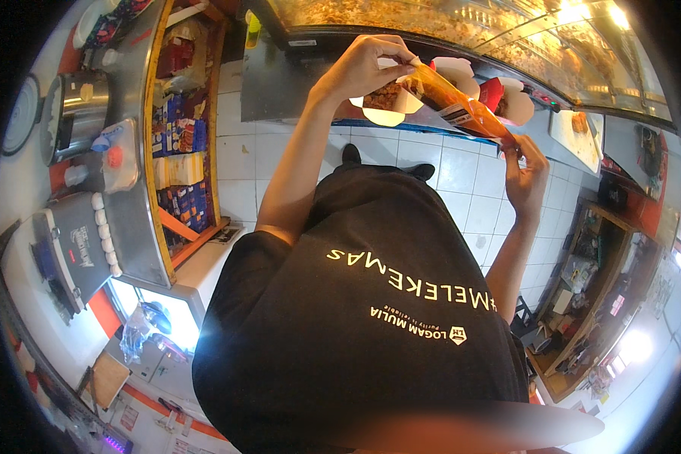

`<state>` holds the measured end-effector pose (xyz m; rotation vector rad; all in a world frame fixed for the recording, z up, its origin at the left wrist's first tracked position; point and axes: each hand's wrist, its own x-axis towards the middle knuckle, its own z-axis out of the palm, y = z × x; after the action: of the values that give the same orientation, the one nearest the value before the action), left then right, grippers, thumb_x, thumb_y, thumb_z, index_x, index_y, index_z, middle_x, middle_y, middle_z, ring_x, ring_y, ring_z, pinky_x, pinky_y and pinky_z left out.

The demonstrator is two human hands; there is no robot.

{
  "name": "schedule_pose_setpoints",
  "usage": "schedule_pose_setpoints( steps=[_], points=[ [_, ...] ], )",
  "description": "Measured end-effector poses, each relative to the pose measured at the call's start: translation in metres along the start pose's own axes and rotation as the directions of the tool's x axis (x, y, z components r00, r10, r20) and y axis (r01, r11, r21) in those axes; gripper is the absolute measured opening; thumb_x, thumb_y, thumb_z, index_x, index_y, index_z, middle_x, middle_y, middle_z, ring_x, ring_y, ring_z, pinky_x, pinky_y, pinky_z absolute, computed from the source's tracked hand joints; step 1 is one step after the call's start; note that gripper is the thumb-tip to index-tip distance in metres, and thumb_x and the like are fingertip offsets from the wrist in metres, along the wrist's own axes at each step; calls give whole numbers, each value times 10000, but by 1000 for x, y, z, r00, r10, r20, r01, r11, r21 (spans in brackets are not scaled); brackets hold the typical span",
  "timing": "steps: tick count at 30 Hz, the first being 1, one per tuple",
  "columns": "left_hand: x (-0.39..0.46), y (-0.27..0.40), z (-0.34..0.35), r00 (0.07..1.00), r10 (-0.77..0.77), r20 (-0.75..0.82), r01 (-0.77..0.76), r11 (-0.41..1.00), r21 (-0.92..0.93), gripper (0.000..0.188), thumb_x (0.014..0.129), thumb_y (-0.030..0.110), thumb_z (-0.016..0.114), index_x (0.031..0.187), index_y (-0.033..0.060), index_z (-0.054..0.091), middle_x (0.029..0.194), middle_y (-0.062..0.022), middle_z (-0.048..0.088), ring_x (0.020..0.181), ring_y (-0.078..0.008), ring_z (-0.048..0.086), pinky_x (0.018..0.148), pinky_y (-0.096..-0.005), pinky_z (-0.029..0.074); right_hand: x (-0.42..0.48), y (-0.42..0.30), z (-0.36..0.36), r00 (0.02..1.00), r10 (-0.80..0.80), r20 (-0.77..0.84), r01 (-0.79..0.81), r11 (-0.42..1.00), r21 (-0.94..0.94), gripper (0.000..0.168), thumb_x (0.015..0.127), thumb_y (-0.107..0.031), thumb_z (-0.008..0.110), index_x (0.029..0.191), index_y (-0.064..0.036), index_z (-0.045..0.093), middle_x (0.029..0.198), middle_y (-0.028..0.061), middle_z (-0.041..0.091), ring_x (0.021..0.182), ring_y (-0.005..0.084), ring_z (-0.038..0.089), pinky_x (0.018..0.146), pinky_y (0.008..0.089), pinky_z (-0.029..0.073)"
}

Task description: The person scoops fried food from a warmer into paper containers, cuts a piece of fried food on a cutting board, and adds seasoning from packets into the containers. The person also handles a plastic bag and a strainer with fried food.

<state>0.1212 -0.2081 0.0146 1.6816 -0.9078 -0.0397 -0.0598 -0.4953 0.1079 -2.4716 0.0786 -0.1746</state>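
Observation:
My left hand (374,65) pinches one end of a long orange plastic sauce pouch (459,105), and my right hand (525,173) grips its other end. The pouch is stretched slantwise between them and bears a printed label. Below my left hand, an open paper food box (400,105) holds brown pieces of food. Behind the pouch stands a second open paper box (458,71), partly covered by it. A red and white box (513,105) with its flap up stands further right, near the pouch's right end.
A lit glass display case (420,17) with fried food runs along the far side. At the right lies a white cutting board (573,139) with a piece of food. A steel table (139,204) bearing a large pot (82,113) stands at the left, over shelves of packages (179,136).

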Motion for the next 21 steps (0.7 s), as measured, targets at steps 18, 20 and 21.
schedule_pose_setpoints(
  steps=[18, 20, 21],
  points=[
    [-19, -10, -12, 996, -71, -51, 72, 997, 4, 129, 901, 42, 752, 1018, -14, 752, 996, -76, 719, 921, -179, 722, 890, -315, 609, 16, -10, 16, 998, -45, -42, 48, 995, 87, 212, 1003, -191, 656, 1004, 8, 730, 769, 90, 635, 663, 170, 514, 638, 323, 429],
    [-23, -12, -14, 994, -81, -80, 81, 997, -8, 125, 898, 48, 758, 1010, -6, 758, 984, -79, 730, 888, -185, 725, 864, -317, 609, 20, -11, 17, 999, -40, -10, 40, 996, 75, 216, 1006, -195, 651, 1001, 6, 732, 777, 91, 644, 664, 168, 521, 639, 321, 431],
    [-25, -13, -15, 992, -85, -91, 83, 996, -24, 127, 899, 51, 757, 1013, -6, 758, 982, -79, 730, 884, -184, 722, 862, -315, 608, 22, -12, 18, 999, -38, 8, 38, 997, 69, 218, 1007, -196, 649, 999, 5, 733, 781, 91, 649, 665, 167, 524, 639, 321, 432]
  ],
)
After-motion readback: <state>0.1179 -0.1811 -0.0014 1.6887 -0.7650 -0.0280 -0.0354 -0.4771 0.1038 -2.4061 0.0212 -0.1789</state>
